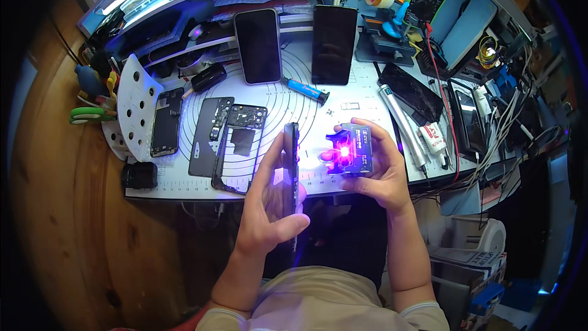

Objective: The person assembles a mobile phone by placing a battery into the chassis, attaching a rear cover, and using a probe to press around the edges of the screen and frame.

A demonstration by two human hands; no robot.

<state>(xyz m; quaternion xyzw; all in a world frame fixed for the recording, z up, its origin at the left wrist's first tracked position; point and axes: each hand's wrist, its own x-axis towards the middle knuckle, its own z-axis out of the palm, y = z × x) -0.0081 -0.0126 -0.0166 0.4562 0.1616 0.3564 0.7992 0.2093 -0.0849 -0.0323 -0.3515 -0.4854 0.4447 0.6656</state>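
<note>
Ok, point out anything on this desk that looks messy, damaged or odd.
The cables at far right stand out, heaped in a loose tangle. The black panel to their left looks streaked, possibly cracked, but I cannot confirm.

The held panel (291, 168) looks glossy; at eight o'clock the floor (92, 239) is wooden, at six the shirt (324, 306) is cloth.

Edge-on to my camera, a dark slab (292, 178) in the left hand (262, 208) hides most of its broad faces. Violet glare washes out detail on the box (362, 149) in the right hand (387, 175); specks (330, 112) on the mat (294, 107) are too small to identify.
</note>
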